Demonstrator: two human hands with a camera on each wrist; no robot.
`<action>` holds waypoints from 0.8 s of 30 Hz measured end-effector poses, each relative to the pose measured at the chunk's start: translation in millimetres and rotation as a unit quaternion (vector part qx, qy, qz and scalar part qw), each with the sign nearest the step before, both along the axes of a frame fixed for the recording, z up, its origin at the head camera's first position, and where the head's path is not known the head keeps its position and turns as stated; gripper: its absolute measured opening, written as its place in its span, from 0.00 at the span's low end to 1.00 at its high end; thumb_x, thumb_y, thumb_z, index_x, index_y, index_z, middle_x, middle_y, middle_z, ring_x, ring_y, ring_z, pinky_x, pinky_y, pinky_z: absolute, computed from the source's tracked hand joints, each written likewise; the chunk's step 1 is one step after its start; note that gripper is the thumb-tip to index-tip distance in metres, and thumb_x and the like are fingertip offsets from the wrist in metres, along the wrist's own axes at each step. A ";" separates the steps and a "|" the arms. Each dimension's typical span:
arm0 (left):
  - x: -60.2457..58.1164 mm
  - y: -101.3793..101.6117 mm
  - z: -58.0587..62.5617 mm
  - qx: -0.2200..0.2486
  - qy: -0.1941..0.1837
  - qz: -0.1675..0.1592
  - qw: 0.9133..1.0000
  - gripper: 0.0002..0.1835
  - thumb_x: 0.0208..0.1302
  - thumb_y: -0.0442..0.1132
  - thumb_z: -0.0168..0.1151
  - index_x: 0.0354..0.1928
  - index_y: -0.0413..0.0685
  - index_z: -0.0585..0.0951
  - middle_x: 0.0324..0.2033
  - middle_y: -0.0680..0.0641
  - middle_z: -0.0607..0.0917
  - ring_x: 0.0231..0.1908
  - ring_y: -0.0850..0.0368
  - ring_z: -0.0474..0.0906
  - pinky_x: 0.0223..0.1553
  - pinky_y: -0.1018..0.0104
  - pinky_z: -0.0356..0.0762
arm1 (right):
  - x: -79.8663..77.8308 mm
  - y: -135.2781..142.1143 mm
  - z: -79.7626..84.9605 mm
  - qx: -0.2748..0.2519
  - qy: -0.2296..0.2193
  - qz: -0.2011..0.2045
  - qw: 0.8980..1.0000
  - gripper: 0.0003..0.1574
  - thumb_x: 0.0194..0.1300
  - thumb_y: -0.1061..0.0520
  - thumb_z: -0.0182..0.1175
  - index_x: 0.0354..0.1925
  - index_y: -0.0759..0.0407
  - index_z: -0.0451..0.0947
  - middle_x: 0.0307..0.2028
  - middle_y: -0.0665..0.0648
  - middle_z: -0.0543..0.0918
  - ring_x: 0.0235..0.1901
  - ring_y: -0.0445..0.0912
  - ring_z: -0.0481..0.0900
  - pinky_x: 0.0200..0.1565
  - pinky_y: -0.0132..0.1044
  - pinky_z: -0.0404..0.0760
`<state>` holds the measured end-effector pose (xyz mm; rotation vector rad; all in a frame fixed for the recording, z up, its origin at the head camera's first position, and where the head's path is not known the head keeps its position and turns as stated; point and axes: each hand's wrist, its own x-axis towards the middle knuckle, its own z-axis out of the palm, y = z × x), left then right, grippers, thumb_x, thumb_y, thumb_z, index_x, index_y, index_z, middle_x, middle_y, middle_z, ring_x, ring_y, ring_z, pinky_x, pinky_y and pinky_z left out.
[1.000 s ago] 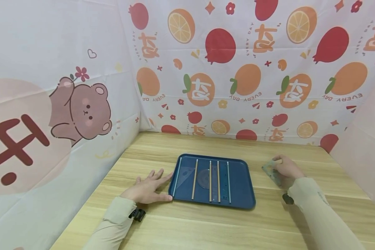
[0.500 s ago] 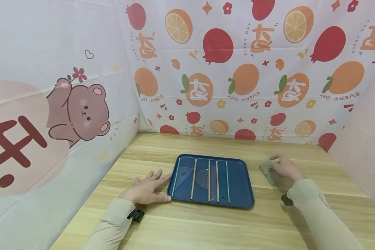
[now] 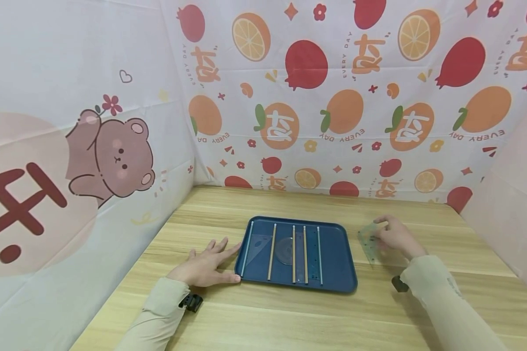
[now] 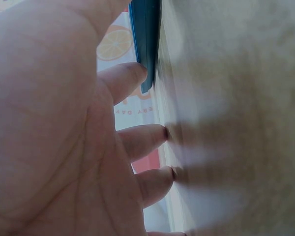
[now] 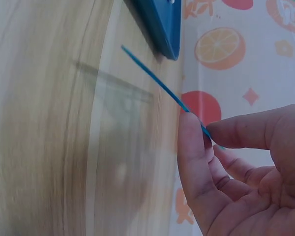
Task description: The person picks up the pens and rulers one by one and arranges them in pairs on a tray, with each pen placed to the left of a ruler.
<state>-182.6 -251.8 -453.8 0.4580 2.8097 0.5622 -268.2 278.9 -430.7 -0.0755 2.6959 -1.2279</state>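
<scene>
My right hand (image 3: 397, 239) pinches a thin see-through green set square (image 3: 367, 244) between thumb and fingers, just right of the tray. Seen edge-on in the right wrist view, the set square (image 5: 160, 83) is tilted above the table and throws a shadow on it. A dark blue tray (image 3: 340, 278) lies flat in the middle of the table. My left hand (image 3: 204, 267) has its fingers spread on the wood, thumb and forefinger at the tray's left rim. In the left wrist view, a fingertip (image 4: 137, 73) lies against the tray's side (image 4: 146, 44).
Inside the tray, several pencils (image 3: 272, 251) lie lengthwise, dividing it into strips. Between them are a clear set square (image 3: 258, 247), a round-edged protractor (image 3: 284, 251), a clear ruler (image 3: 299, 253) and a teal ruler (image 3: 314, 253). Printed cloth (image 3: 307, 161) hangs behind the wooden table (image 3: 285, 319).
The right hand has carried the set square a little left, toward the tray, and turned it more upright. The left hand has stayed at the tray's rim.
</scene>
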 end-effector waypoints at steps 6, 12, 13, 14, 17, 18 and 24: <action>0.5 -0.4 -0.3 0.000 0.002 0.000 1.000 0.52 0.65 0.72 0.69 0.85 0.67 0.61 0.85 0.34 0.54 0.83 0.22 0.45 0.69 0.08 0.37 | 3.2 -7.4 -1.4 -0.023 0.000 -0.001 1.000 0.33 0.80 0.63 0.55 0.74 0.75 0.58 0.46 0.70 0.84 0.34 0.47 0.89 0.41 0.43 0.92; 0.6 -0.8 -0.6 -0.002 0.004 0.000 1.000 0.52 0.65 0.72 0.68 0.85 0.67 0.61 0.85 0.34 0.54 0.83 0.22 0.45 0.69 0.08 0.37 | 8.0 -14.7 0.1 -0.039 0.004 -0.002 0.999 0.33 0.79 0.65 0.54 0.75 0.75 0.58 0.51 0.75 0.83 0.37 0.47 0.89 0.43 0.42 0.92; 0.5 -0.9 -0.5 -0.002 0.005 -0.001 1.000 0.52 0.65 0.72 0.68 0.85 0.67 0.60 0.85 0.34 0.54 0.83 0.22 0.45 0.69 0.08 0.38 | 8.6 -16.0 0.2 -0.041 0.005 -0.002 0.999 0.33 0.79 0.65 0.53 0.75 0.75 0.58 0.51 0.75 0.83 0.38 0.47 0.89 0.44 0.42 0.92; 0.3 -0.9 -0.6 -0.003 0.005 -0.001 1.000 0.52 0.65 0.72 0.68 0.85 0.67 0.60 0.85 0.34 0.54 0.83 0.22 0.45 0.69 0.08 0.38 | 9.1 -17.2 -0.1 -0.045 0.005 -0.004 0.999 0.33 0.78 0.65 0.54 0.74 0.75 0.58 0.50 0.75 0.83 0.38 0.47 0.89 0.44 0.42 0.92; 0.0 -1.1 -0.6 -0.003 0.005 -0.001 1.000 0.52 0.65 0.72 0.68 0.85 0.67 0.61 0.85 0.34 0.54 0.83 0.22 0.45 0.69 0.08 0.38 | 9.8 -20.8 -1.8 -0.053 0.009 -0.004 0.999 0.32 0.79 0.65 0.54 0.74 0.76 0.59 0.49 0.74 0.84 0.37 0.46 0.89 0.43 0.42 0.92; 0.0 -1.1 -0.5 -0.002 0.005 -0.001 1.000 0.52 0.65 0.72 0.68 0.85 0.67 0.61 0.85 0.34 0.54 0.83 0.22 0.45 0.69 0.08 0.38 | 9.9 -21.9 -2.6 -0.056 0.010 -0.004 0.998 0.32 0.79 0.65 0.55 0.74 0.76 0.59 0.49 0.74 0.84 0.37 0.46 0.89 0.43 0.42 0.92; 0.1 -0.6 0.0 -0.004 0.004 -0.003 1.000 0.52 0.65 0.73 0.68 0.85 0.67 0.60 0.85 0.34 0.54 0.83 0.22 0.45 0.69 0.08 0.38 | 10.3 -28.9 -5.9 -0.068 0.015 0.001 0.998 0.33 0.80 0.65 0.56 0.74 0.78 0.59 0.46 0.71 0.85 0.36 0.46 0.89 0.43 0.41 0.92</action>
